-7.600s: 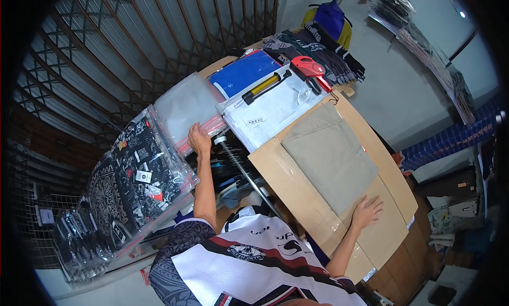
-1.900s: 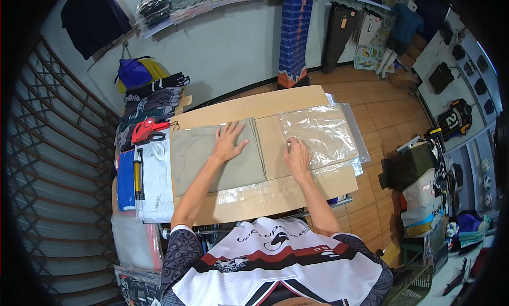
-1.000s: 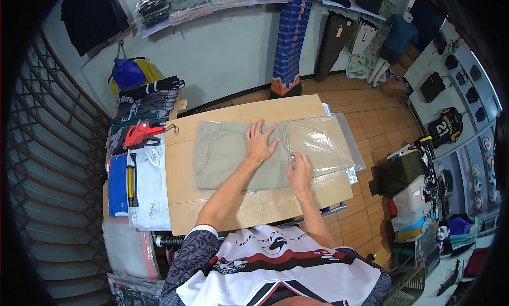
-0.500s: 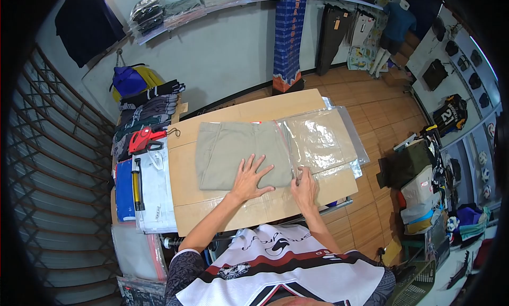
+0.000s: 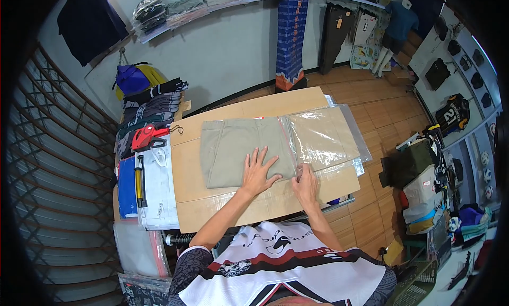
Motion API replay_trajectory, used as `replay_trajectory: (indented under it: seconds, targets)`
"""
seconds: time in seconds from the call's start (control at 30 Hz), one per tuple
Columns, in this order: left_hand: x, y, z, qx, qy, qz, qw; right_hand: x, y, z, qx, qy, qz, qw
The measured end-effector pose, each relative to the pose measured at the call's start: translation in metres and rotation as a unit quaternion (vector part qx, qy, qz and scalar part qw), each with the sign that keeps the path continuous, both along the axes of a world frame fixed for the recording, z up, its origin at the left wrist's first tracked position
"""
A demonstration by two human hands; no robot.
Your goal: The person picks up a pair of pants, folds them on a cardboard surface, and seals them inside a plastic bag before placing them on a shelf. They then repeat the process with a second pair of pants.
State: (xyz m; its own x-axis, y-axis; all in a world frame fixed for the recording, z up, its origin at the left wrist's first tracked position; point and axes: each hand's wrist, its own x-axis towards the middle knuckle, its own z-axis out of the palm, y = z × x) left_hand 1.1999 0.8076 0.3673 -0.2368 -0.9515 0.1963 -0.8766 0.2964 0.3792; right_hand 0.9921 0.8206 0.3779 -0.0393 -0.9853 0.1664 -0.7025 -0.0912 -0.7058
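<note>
Trousers (image 5: 230, 149) lay on cardboard (image 5: 189, 173), against the plastic bag (image 5: 326, 136) at their right; a pump (image 5: 139, 185) lay farther left.

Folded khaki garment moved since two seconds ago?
Yes: the folded khaki garment sits farther right, away from the left edge of the brown cardboard sheet beneath it.

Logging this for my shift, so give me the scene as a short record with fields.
Work surface: cardboard sheet
Garment: folded khaki trousers, lying flat
Packaging: clear plastic bag, right of the trousers, meeting their edge
Trousers inside bag: cannot tell
Left hand: spread flat on the trousers
Right hand: at the bag's near edge, grip unclear
Beyond cardboard's left edge: yellow-and-black hand pump
</note>
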Motion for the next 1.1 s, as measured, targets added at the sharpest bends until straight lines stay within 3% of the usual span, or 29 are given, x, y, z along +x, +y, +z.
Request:
replay_trajectory:
  seconds: [0.17, 0.43, 0.57, 0.67, 0.77, 0.8, 0.9, 1.1]
  targets:
    - [-0.021, -0.002, -0.006, 0.025, 0.003, -0.009, 1.0, 0.004, -0.005, -0.003, -0.011, -0.009, -0.004, 1.0]
    - [-0.043, -0.015, -0.007, 0.097, 0.21, -0.074, 0.97, 0.009, -0.001, 0.022, 0.033, -0.075, -0.033, 0.996]
    - [-0.036, -0.03, -0.005, 0.132, 0.373, -0.09, 0.914, 0.0, -0.001, 0.006, -0.011, -0.063, -0.026, 0.998]
    - [-0.014, -0.023, 0.028, 0.181, 0.463, -0.077, 0.864, -0.001, 0.002, 0.007, -0.007, -0.067, -0.024, 0.997]
    - [0.027, -0.014, 0.036, 0.078, 0.195, -0.057, 0.976, 0.0, 0.004, 0.01, -0.004, -0.069, -0.028, 0.997]
    - [0.039, -0.008, 0.04, 0.053, 0.093, -0.045, 0.993, 0.001, 0.005, 0.012, -0.001, -0.074, -0.03, 0.997]
    - [0.064, 0.01, 0.036, 0.065, -0.022, 0.055, 0.996, 0.001, 0.006, 0.01, -0.002, -0.086, -0.028, 0.996]
    - [0.052, 0.013, 0.004, 0.023, -0.009, 0.086, 0.996, 0.002, 0.004, -0.006, -0.044, -0.08, -0.001, 0.996]
